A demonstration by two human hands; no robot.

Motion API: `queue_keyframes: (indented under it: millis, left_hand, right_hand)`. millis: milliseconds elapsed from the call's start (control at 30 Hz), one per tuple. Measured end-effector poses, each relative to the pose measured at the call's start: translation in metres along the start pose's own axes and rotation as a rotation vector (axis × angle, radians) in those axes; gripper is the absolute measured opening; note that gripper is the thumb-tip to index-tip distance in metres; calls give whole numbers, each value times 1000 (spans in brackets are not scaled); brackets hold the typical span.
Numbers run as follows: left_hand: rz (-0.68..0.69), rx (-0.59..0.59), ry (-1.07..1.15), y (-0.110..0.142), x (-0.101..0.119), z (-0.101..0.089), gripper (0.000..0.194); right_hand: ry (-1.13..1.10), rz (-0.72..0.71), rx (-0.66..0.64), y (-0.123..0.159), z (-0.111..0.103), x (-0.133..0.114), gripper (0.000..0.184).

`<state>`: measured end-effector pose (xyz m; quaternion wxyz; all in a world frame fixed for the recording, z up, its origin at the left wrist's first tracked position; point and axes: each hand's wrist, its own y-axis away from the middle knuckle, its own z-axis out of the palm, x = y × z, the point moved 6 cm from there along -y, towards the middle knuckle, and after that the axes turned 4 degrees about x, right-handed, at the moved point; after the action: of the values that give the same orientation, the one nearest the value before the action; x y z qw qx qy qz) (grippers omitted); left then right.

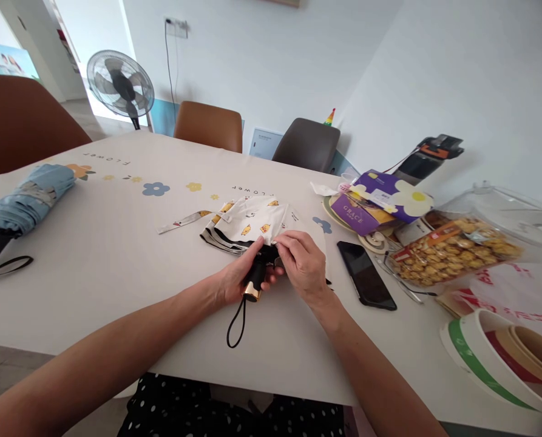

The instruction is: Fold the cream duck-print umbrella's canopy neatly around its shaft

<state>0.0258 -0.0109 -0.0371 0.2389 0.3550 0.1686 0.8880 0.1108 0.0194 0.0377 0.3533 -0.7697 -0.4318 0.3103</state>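
Observation:
A white folding umbrella (257,221) with small yellow figures lies collapsed on the table in front of me, its fabric loose and its strap (189,220) stretched out to the left. My left hand (246,273) is wrapped round its black handle, which has a gold end and a black wrist loop (237,328). With thumb and fingers pinched together, my right hand (302,261) grips the edge of the umbrella's fabric near the handle. Part of the fabric behind the right hand is hidden.
A rolled blue umbrella (38,194) lies at the left. To the right are a black phone (366,276), glasses (407,285), a purple tissue box (380,200), a tub of snacks (457,249) and paper bowls (493,358). Chairs (209,124) and a fan (121,85) stand beyond the table (116,255).

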Motion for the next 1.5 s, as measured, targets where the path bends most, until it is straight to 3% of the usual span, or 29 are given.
queue_keyframes:
  millis: [167,533,700,833,967,1133,1233,1300,1400,1467,1500]
  left_hand:
    - [21,53,-46,0,-1,-2,44]
    - [31,-26,-1,-1,-1,0,22]
    - [-2,-4,-18,0,-3,-2,19]
    - [-22,-9,-29,0,-3,-2,20]
    - [-23,-2,-12,0,-3,-1,16]
    - [0,-1,-62,-2,-5,-3,18]
    - [12,-15,-49,-3,-5,-3,18]
    - [0,-28,-23,-1,-5,-2,18]
    - [-18,-48,19,1,-4,0,18]
    - [-13,-55,46,2,-3,1,18]
    - [-12,-56,56,2,-3,1,17]
  right_hand:
    - [-87,-9,-192,4,11,0,14]
    - [-414,178,-265,6,6,11,24]
    - [-319,251,-242,8,7,17,28]
    - [-283,183,-263,7,9,13,20]
    - [-254,182,-248,4,8,13,24]
    - [-266,81,-552,-2,26,-2,33]
    - [-472,248,-630,-13,32,-5,36]
    - [-596,437,-508,-21,27,2,35]
    - [-715,693,-204,-24,8,23,33]
    - [-805,829,-144,-15,-1,34,36]
    - [-849,883,-179,-9,-4,36,38]
